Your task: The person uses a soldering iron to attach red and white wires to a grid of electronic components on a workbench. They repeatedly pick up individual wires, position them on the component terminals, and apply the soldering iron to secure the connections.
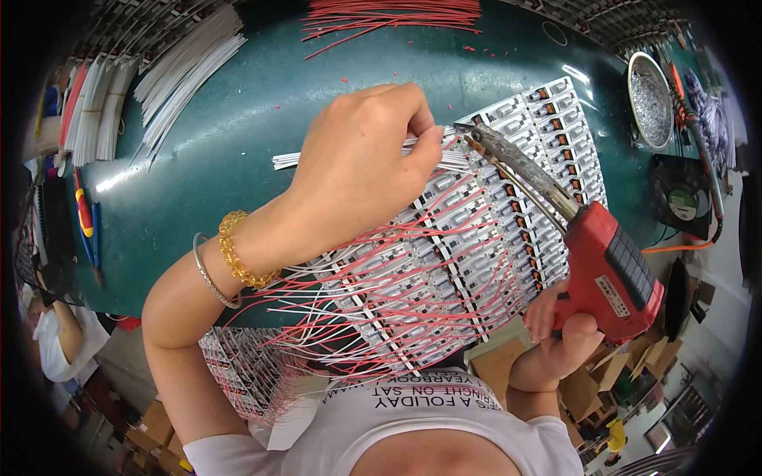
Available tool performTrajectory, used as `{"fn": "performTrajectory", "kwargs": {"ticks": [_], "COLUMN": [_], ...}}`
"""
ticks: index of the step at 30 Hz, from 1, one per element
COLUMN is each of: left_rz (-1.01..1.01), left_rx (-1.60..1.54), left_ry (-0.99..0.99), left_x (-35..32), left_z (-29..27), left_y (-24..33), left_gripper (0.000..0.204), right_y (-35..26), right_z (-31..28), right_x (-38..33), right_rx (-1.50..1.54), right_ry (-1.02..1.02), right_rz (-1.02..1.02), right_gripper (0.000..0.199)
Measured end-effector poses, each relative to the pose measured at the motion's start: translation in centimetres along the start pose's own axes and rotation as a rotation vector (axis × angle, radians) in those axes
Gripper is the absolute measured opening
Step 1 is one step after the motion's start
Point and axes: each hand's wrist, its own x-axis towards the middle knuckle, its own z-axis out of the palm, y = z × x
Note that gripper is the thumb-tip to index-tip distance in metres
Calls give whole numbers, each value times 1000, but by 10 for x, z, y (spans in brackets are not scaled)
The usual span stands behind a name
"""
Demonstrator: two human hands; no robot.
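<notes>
My left hand (361,151) is closed in a pinch on a small bundle of white wires (286,161), whose ends stick out on both sides of it. Around the grip of a red soldering gun (609,266) the fingers of my right hand (562,337) are wrapped. The gun's long metal tip reaches up and left, close to my left fingertips and the wire ends; whether it touches them I cannot tell. Beneath both lies a large panel of small circuit boards (548,170), tilted on the green table. Many red and white wires (381,297) trail from its left part.
White wire bundles (186,75) and red wires (389,17) lie along the far side. A metal bowl (650,101) and a black fan (681,197) stand at the right. A red-yellow screwdriver (83,210) lies left. More wired boards (242,369) hang by my lap.
</notes>
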Motion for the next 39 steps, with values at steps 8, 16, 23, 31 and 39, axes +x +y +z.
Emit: {"fn": "performTrajectory", "kwargs": {"ticks": [8, 16, 23, 31, 39], "left_rz": [-10, -10, -2, 12, 20], "left_rx": [19, 27, 46, 56, 69], "left_ry": [4, 9, 18, 38, 42], "left_x": [0, -1, -1, -3, -3], "left_z": [1, 2, 3, 4, 4], "left_y": [1, 2, 3, 2, 2], "left_gripper": [14, 15, 15, 16, 16], "right_y": [-1, 2, 1, 4, 23], "right_z": [0, -2, 4, -1, -22], "right_x": [-8, -4, -4, -7, -12], "right_rx": [3, -10, 24, 22, -248], "right_ry": [41, -6, 36, 14, -39], "right_rz": [-23, -16, -6, -18, -164], "right_gripper": [75, 77, 70, 67, 72]}}
